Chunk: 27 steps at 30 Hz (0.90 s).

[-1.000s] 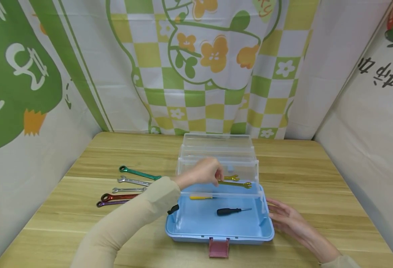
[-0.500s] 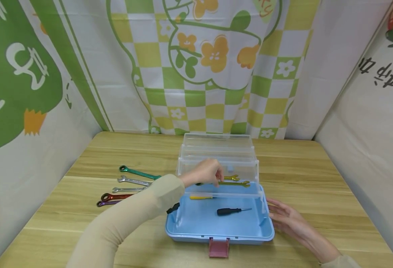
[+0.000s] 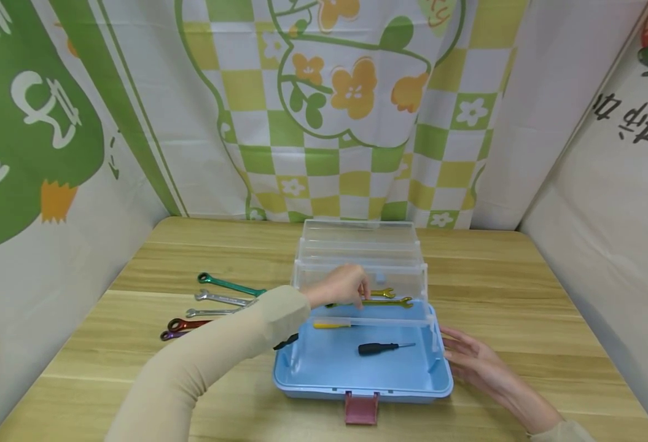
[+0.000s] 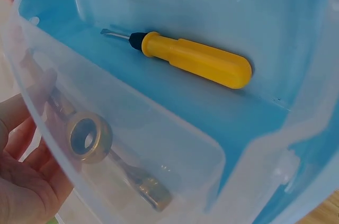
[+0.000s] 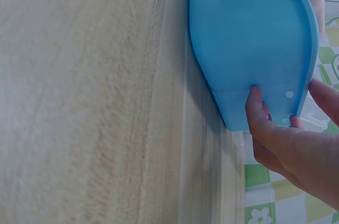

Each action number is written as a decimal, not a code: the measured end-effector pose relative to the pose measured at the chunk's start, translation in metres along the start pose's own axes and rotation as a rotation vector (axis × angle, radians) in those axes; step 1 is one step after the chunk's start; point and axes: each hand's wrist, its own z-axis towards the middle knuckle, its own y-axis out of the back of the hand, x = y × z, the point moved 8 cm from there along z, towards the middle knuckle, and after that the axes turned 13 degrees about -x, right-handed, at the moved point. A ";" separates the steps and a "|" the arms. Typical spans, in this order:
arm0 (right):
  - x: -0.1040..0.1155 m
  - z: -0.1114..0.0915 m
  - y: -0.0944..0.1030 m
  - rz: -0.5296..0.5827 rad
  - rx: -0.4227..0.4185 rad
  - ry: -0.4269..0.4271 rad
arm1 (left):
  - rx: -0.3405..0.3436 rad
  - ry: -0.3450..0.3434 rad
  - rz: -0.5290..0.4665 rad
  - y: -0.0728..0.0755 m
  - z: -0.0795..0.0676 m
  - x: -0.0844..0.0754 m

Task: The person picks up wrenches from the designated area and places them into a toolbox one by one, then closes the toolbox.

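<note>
My left hand (image 3: 347, 285) reaches over the clear tray (image 3: 307, 320) of a blue toolbox (image 3: 324, 371). Its fingers pinch a gold combination wrench (image 3: 387, 302), whose ring end (image 4: 102, 138) shows through the tray wall in the left wrist view. Another gold wrench (image 3: 383, 293) lies just behind it in the tray, partly hidden by the hand. My right hand (image 3: 481, 367) touches the box's right outer side, fingers extended along the wall and thumb near the rim in the right wrist view. A yellow screwdriver (image 4: 198, 61) and a black screwdriver (image 3: 378, 348) lie in the box bottom.
Left of the box lie several wrenches: a green one (image 3: 230, 285), silver ones (image 3: 221, 299), a red one (image 3: 191, 324) and a purple one (image 3: 170, 335), partly covered by the left sleeve. The box's pink latch (image 3: 361, 408) hangs down in front. A patterned curtain (image 3: 357, 178) stands behind.
My left hand and the gold wrench in it have shifted slightly, bringing the wrench closer to the one behind. The left forearm has moved a little too; my right hand stays still.
</note>
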 end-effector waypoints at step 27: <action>0.001 0.000 0.002 -0.034 -0.036 -0.018 | 0.005 -0.043 0.095 -0.005 0.000 0.001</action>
